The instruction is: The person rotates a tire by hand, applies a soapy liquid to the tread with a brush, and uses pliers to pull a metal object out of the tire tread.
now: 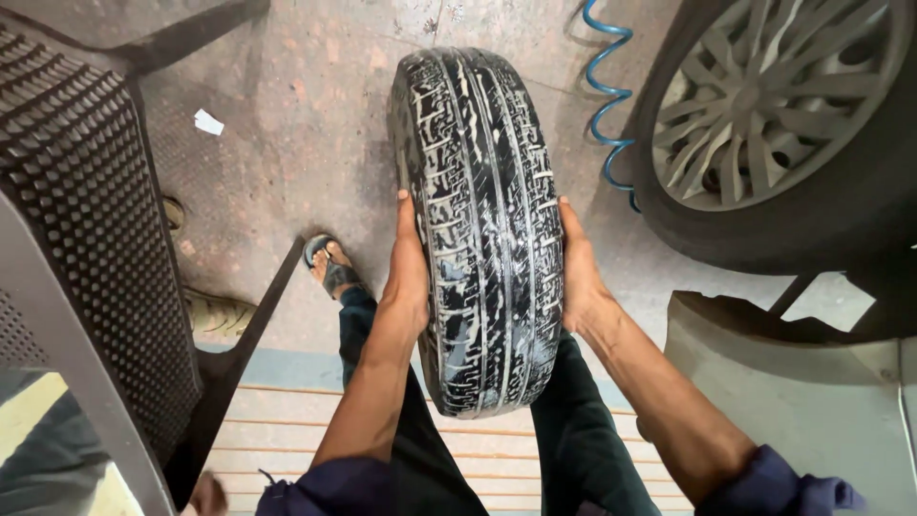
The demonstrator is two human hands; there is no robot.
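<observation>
Black tyre (482, 229) hides both hands' fingers (406, 258) pressed flat against it.

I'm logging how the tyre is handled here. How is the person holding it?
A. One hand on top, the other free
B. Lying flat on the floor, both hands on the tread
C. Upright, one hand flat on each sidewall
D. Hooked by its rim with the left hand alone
C: the tyre stands upright with its tread facing the camera, the left hand pressed on one sidewall and the right hand on the other.
</observation>
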